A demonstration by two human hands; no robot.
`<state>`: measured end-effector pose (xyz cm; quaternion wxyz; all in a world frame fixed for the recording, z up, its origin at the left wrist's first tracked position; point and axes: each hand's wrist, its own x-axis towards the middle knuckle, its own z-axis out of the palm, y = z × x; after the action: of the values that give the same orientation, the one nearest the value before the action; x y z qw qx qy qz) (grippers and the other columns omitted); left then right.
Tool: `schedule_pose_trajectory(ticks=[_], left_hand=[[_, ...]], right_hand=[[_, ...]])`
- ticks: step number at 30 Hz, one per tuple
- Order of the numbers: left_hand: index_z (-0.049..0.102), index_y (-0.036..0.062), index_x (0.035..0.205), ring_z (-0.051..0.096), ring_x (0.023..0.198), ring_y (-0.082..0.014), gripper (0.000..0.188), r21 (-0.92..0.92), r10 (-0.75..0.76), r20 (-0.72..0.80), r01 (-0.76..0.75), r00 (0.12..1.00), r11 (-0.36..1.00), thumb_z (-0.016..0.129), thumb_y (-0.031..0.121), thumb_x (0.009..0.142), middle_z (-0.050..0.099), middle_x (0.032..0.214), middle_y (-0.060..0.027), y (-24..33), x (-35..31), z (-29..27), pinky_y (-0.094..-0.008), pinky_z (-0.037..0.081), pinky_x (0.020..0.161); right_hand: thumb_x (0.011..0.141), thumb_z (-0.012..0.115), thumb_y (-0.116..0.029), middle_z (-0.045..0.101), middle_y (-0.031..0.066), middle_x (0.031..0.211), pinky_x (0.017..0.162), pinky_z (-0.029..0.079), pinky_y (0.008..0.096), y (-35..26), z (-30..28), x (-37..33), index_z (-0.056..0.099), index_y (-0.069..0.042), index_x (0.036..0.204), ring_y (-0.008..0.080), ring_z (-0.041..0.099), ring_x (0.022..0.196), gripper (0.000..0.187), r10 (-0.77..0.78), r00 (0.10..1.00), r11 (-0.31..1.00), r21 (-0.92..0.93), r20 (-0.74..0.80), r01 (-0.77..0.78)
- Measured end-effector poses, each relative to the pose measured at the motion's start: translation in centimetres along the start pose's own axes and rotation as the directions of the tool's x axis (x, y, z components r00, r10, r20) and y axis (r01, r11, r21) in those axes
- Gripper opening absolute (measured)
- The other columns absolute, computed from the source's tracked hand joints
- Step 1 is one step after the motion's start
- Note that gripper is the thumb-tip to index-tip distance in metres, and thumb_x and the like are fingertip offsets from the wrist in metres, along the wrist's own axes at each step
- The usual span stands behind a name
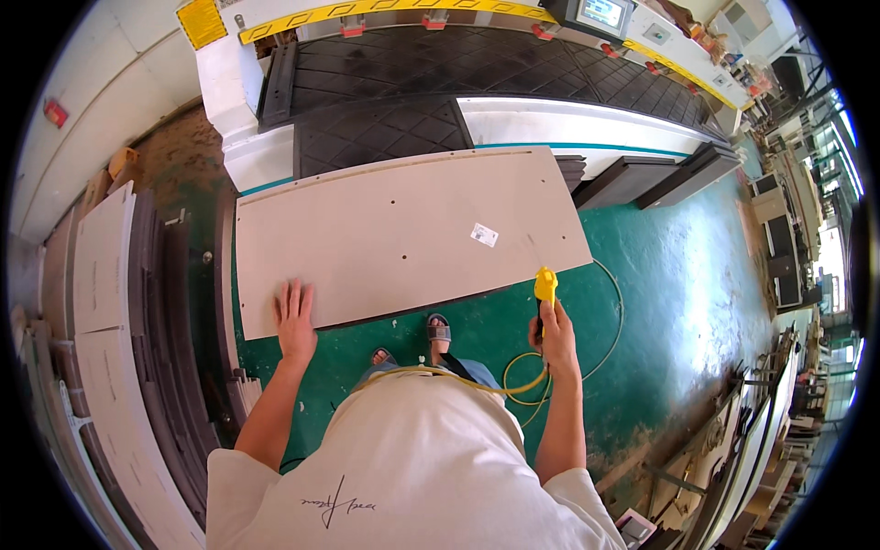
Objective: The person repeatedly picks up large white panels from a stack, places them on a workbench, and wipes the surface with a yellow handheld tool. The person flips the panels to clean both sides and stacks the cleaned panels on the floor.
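Note:
A long beige panel (321, 238) with several small drilled holes lies flat before me, its far edge by a black ribbed machine bed. A white printed label (485, 235) sits on its right half. My left hand (295, 321) rests flat on the panel's near left part, fingers stretched out. In my right hand (556, 344) is a yellow air blow gun (545, 285), its nozzle pointing over the panel's right end. A yellow air hose (513, 391) runs from it in loops and across my waist.
Behind the panel stands a large white machine with a black bed (394, 69), a yellow striped rail (385, 9) and a screen (601, 12). Stacked boards (105, 266) line the left. Dark boards (683, 174) lean at the machine's right. Boards (733, 458) lie at lower right on the green floor (678, 275).

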<state>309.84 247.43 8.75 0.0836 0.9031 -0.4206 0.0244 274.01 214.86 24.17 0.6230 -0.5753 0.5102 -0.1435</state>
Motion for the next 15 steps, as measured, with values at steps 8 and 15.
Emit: schedule_pose_trajectory(ticks=[8, 15], left_hand=[[0.045, 0.0108, 0.153, 0.026, 0.153, -0.0397, 0.089, -0.032, -0.009, -0.006, 0.009, 1.000, 0.999, 0.065, -0.014, 0.070, 0.033, 0.164, -0.0136, 0.1, -0.1, 0.4, -0.0584, 0.021, 0.125], [0.041, 0.0096, 0.154, 0.026, 0.153, -0.0413, 0.092, -0.043, -0.009, 0.094, 0.013, 0.996, 0.999, 0.068, -0.013, 0.069, 0.032, 0.164, -0.0169, 0.5, -0.7, -1.7, -0.0597, 0.022, 0.124]], right_hand=[[0.111, 0.046, -0.038, 0.057, 0.0025, 0.068, 0.043, 0.038, 0.0263, -1.1, 2.3, 6.1, 0.053, -0.009, 0.113, 0.0108, 0.049, 0.049, 0.030, -0.103, 0.987, 0.981, 0.154, -0.124, 0.122], [0.111, 0.045, -0.037, 0.052, -0.0021, 0.068, 0.049, 0.039, 0.0230, -3.3, 3.9, 3.7, 0.052, -0.006, 0.133, 0.0074, 0.050, 0.055, 0.038, -0.050, 0.918, 0.999, 0.002, 0.393, 0.054]])
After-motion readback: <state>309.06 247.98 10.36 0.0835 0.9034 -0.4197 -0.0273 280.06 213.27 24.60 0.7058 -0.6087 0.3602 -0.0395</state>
